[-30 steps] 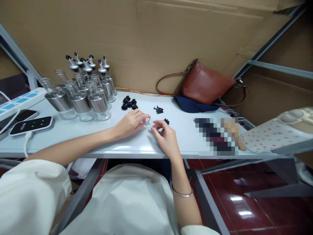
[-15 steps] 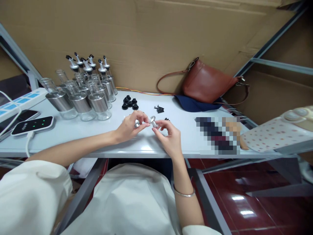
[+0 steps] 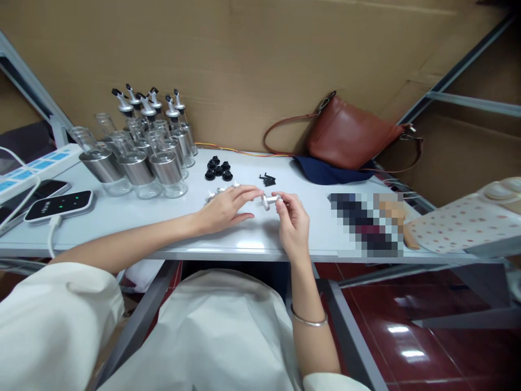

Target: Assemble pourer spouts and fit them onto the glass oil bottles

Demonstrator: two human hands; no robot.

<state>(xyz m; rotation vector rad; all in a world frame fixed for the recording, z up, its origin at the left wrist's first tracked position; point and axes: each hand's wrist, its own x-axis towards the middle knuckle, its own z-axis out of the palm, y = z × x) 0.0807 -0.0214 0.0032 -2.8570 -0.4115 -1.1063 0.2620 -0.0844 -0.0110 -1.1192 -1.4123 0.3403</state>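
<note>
My right hand pinches a silver pourer spout by its narrow end, its round flange pointing left. My left hand is stretched out flat beside it, fingers apart, the fingertips close to the flange; whether they touch it I cannot tell. Several more silver spouts lie on the table just behind my left hand, partly hidden by it. Black ribbed stoppers form a small cluster farther back. Small black plastic pieces lie behind the held spout.
Several glass bottles with steel sleeves stand at the left, the rear ones topped with pourers. A power strip and a charging device lie beyond them. A brown handbag rests on dark blue cloth; a dotted bag is far right.
My left hand has opened from its pinch and drawn slightly left. The spout, in my right hand, has turned so its flange faces left and has shifted right.
</note>
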